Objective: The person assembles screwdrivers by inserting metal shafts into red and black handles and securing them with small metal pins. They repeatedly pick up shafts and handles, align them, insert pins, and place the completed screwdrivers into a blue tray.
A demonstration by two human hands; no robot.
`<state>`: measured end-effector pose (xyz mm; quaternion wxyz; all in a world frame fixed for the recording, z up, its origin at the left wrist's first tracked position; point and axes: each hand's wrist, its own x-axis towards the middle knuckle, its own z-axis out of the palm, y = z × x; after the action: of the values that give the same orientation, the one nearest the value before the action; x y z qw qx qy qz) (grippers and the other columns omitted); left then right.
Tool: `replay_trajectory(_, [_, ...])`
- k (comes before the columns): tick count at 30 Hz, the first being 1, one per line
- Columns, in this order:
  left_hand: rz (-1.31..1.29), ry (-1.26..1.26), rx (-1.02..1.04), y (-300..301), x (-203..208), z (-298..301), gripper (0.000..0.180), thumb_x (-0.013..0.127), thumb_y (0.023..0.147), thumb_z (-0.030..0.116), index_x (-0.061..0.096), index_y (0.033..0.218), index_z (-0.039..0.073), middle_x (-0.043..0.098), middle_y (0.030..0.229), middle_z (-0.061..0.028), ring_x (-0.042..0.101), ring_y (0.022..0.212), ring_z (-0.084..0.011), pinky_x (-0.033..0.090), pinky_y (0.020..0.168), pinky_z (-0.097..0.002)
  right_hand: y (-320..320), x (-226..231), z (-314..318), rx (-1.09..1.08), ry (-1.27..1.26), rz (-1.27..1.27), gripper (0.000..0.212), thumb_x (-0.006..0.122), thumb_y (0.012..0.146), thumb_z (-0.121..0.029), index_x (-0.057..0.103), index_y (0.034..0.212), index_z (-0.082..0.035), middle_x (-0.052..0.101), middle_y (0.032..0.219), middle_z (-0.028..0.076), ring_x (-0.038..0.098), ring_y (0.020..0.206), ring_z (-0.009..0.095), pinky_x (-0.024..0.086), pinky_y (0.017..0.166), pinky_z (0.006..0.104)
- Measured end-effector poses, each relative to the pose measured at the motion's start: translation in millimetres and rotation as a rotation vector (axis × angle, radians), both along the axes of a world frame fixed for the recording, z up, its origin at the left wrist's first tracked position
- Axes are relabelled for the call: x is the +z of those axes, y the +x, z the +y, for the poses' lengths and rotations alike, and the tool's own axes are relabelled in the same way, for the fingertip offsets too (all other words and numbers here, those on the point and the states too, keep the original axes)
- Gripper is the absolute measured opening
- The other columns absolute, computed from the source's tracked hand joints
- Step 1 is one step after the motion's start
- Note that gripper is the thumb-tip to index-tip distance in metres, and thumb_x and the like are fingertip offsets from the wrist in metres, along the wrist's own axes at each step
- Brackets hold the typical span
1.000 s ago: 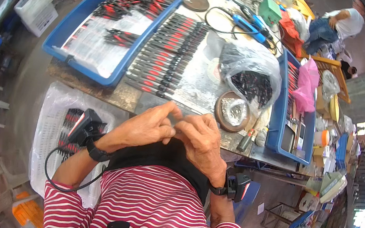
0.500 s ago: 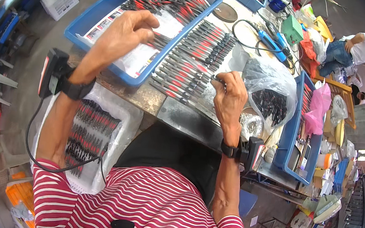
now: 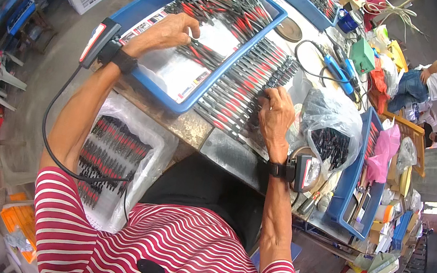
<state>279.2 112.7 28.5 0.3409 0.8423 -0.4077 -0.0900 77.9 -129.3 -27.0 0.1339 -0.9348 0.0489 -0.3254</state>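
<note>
My left hand is over the blue tray, its fingers bent and apart with nothing visible between them. A small group of slim black-and-red pen-like pieces lies beside its fingertips, and a bigger heap fills the tray's far end. Right of the tray, a long row of similar pieces lies side by side on the bench. At the right-hand ends of this row, my right hand has its fingers pressed together. What sits between those fingertips is hidden.
A clear plastic bag of black parts stands right of my right hand. Beyond it is another blue tray. A lined crate of black-and-red pieces is below the bench at left. Blue-handled corded tools lie farther back.
The view has shifted, so the bench appears farther right. My right hand has moved left onto the ends of the row. My left hand has moved slightly farther over the tray.
</note>
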Motion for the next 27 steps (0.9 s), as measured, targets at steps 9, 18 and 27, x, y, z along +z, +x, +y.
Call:
replay_trajectory(9, [0.023, 0.108, -0.128, 11, -16, -20, 0.025, 0.055, 0.070, 0.005, 0.062, 0.093, 0.000, 0.063, 0.082, -0.0102, 0.060, 0.080, -0.0191, 0.047, 0.071, -0.0318, 2, -7, -3, 0.011, -0.021, 0.017, 0.011, 0.062, 0.072, -0.003, 0.057, 0.081, -0.005, 0.052, 0.078, 0.010, 0.054, 0.076, 0.029, 0.044, 0.065, 0.0394])
replay_trajectory(18, [-0.030, 0.160, -0.179, 16, -25, -51, 0.020, 0.060, 0.068, 0.006, 0.064, 0.088, 0.002, 0.056, 0.079, -0.0105, 0.055, 0.077, -0.0248, 0.045, 0.071, -0.0355, 4, -11, -4, -0.016, 0.050, -0.013, 0.015, 0.061, 0.071, 0.000, 0.057, 0.085, -0.006, 0.054, 0.081, 0.010, 0.055, 0.078, 0.030, 0.045, 0.065, 0.0393])
replay_trajectory(27, [-0.064, 0.150, -0.171, 13, -42, -65, 0.018, 0.059, 0.066, 0.006, 0.063, 0.084, 0.003, 0.056, 0.085, -0.0145, 0.053, 0.087, -0.0284, 0.044, 0.077, -0.0363, 5, -9, 0, -0.053, 0.099, -0.044, 0.016, 0.062, 0.070, 0.001, 0.056, 0.084, -0.005, 0.053, 0.082, 0.011, 0.055, 0.077, 0.032, 0.045, 0.065, 0.0404])
